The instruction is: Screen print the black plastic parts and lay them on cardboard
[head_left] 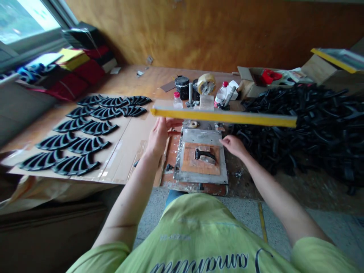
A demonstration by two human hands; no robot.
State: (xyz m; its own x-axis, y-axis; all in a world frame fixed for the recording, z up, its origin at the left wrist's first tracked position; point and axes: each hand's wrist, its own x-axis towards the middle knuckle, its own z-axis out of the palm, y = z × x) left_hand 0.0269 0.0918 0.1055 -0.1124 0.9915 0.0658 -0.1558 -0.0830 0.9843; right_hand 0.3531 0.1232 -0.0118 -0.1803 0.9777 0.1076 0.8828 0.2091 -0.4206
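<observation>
1. Head view: left hand [159,136], grip wide, fingers flat beneath a yellow-edged bar [223,117], level and clear of the work.
2. Right hand [233,146], grip narrow, empty, curled beside a scuffed metal plate [199,136].
3. Matte black moulded piece [203,154] lies on a tan pad [190,161] atop the plate.
4. Ribbed black fan-shaped pieces [85,132] lie in rows on cardboard [125,151].

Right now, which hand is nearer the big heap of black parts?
The right hand is nearer: it sits at the edge of the metal plate, just beside the heap of black parts. The left hand is farther, beyond the plate's opposite side.
</observation>
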